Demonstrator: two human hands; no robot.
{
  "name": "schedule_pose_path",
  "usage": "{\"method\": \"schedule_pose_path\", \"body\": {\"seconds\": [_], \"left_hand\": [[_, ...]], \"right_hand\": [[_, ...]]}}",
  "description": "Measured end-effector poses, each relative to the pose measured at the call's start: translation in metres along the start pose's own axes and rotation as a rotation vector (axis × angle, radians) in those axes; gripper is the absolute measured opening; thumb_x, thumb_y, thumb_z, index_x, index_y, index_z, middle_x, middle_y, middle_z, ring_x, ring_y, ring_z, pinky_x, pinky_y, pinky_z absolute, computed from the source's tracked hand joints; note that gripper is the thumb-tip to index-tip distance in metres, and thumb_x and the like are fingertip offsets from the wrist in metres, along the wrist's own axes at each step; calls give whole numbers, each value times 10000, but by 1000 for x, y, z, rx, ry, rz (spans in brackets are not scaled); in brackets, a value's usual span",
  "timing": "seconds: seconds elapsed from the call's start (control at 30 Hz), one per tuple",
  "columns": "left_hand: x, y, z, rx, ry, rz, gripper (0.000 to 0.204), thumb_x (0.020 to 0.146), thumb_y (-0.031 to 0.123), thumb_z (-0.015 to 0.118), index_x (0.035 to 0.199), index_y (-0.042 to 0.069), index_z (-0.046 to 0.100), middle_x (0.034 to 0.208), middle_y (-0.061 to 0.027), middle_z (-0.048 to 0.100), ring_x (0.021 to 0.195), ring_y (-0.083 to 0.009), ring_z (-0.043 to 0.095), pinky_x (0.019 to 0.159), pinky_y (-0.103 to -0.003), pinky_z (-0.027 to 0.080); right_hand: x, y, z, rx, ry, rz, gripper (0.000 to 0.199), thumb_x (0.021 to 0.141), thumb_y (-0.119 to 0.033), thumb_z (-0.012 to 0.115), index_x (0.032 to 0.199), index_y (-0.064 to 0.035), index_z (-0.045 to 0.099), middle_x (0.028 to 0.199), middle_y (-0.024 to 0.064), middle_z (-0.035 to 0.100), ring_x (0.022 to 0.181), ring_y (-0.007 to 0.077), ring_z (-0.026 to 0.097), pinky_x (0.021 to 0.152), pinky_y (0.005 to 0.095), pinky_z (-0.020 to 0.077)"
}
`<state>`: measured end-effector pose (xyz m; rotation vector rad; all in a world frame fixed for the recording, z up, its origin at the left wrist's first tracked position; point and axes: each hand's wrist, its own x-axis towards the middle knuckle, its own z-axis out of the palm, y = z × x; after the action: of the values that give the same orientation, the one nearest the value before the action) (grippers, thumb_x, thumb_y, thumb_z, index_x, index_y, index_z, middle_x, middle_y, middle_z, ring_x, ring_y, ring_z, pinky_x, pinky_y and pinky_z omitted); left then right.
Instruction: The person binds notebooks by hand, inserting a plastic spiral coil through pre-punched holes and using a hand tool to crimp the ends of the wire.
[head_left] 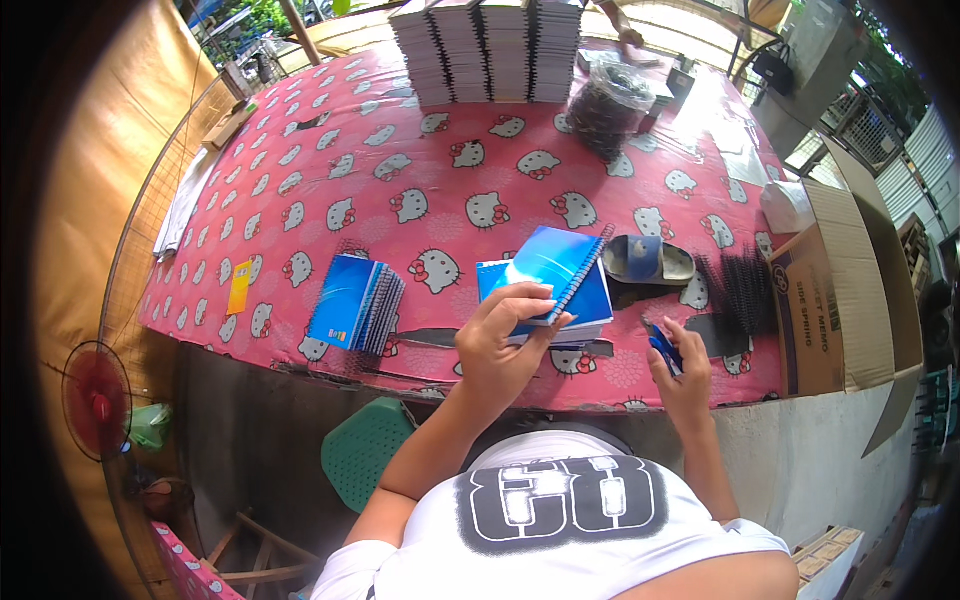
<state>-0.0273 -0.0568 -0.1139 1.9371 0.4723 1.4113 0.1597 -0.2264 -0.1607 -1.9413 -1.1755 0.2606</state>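
Note:
My left hand (503,340) grips a small blue spiral notebook (556,254) by its lower edge, thumb and fingers pinched on it. The black coil runs along the notebook's right side, and it is tilted over a stack of blue-covered notebooks (592,318) with white pages. In my right hand (688,378), just right of that stack, the fingers are closed around a small blue-handled tool (664,348); its exact kind is hard to make out. Left of my left hand, several spiral-bound blue notebooks (345,300) lie piled together.
A slipper (640,258) and loose black spiral coils (738,295) lie right of the stack, beside an open cardboard box (815,310). Tall notebook stacks (490,60) and a bag of coils (608,105) stand at the back, near another person's hand (630,38). A green stool (365,450) sits below the edge.

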Motion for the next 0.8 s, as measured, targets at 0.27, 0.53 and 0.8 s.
{"method": "schedule_pose_path", "body": {"seconds": [0.27, 0.53, 0.8], "left_hand": [[1, -4, 7, -18, 0, 118, 236, 718, -119, 729, 904, -1, 644, 959, -157, 650, 850, -197, 667, 712, -289, 603], [3, -4, 2, 14, 31, 159, 244, 718, -125, 722, 913, 5, 655, 946, -155, 660, 849, -203, 669, 699, -292, 593], [6, 1, 5, -44, 36, 232, 287, 664, -103, 773, 895, 28, 666, 899, -108, 686, 822, -216, 665, 689, -326, 522]], "right_hand": [[23, -102, -6, 1, -1, -426, 470, 709, -122, 761, 1129, -31, 573, 1092, 161, 561, 983, 339, 557, 824, 427, 466], [22, -105, -4, -32, 40, -398, 462, 712, -115, 767, 1126, -28, 582, 1058, 148, 572, 956, 299, 572, 799, 388, 476], [24, -100, -11, 437, -217, -299, 410, 711, -136, 790, 1067, -25, 621, 990, 116, 615, 880, 210, 615, 715, 317, 494]]}}
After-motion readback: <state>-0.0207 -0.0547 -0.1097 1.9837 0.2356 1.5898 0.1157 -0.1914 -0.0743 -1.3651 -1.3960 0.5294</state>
